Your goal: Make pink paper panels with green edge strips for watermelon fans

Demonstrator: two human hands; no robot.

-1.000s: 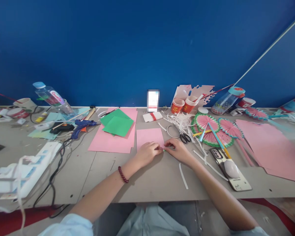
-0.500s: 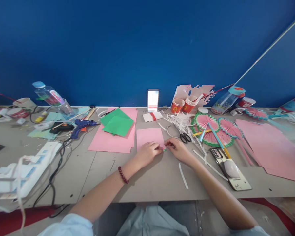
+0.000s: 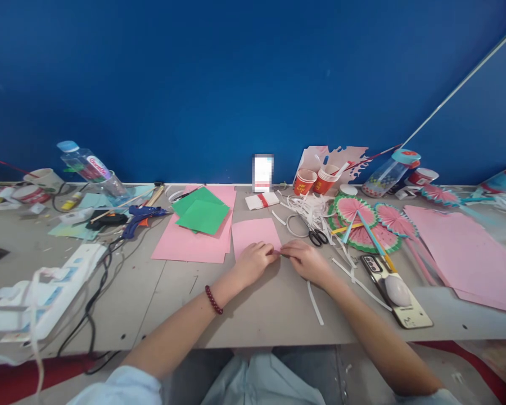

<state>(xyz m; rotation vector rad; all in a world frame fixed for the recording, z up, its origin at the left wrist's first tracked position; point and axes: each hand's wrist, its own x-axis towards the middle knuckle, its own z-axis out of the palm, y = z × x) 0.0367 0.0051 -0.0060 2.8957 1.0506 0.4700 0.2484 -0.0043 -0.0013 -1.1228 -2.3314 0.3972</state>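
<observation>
A pink sheet of paper (image 3: 255, 232) lies in front of me, its near edge lifted and folded under my fingers. My left hand (image 3: 257, 261) is closed on that near edge, thumb and fingers pinched together. At the sheet's near right corner, my right hand (image 3: 306, 259) has its fingers pressed together on the same edge. The fold itself is mostly hidden by both hands. To the left, green paper squares (image 3: 204, 211) rest on larger pink sheets (image 3: 189, 247).
Scissors (image 3: 317, 236) and white paper strips (image 3: 316, 211) lie right of my hands. Beyond them are folded watermelon fans (image 3: 358, 216) and a phone (image 3: 413, 315). A blue glue gun (image 3: 139, 219), a power strip (image 3: 67, 287) and a plastic bottle (image 3: 93, 166) stand at left.
The sheet's near edge has been turned up, and the green bit at its corner no longer shows. My right hand has moved slightly left and down against the paper.
</observation>
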